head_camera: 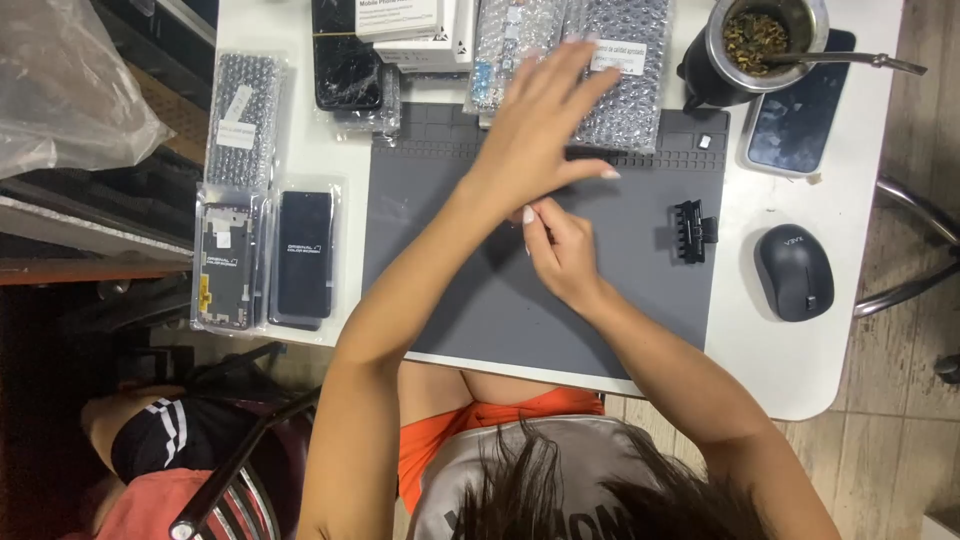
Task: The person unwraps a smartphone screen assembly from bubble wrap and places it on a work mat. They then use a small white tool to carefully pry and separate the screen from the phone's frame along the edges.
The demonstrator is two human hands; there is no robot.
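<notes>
**Both hands over the grey mat, right pinching something tiny**

From my end I saw a white table (300, 140) carrying a grey silicone work mat (450, 280). Left hand (540, 120) was spread flat, fingers straight and close together, hovering over the mat's far edge and reaching across a bubble-wrapped package (625, 70). Couldn't tell if it touched the wrap. Right hand (560, 250) sat mid-mat just under the left, fingertips pinched together on something too small for me to make out.

Left of the mat: two packaged phone screens (265, 255) side by side, another bubble-wrap pack (245, 115) above them. Right of the mat: black computer mouse (795, 270), a phone (800, 115) lying face up, a metal cup of herbs (760, 35) with a metal straw. On the mat's right part, a small black clip-like part (692, 230), well apart from both hands.
</notes>
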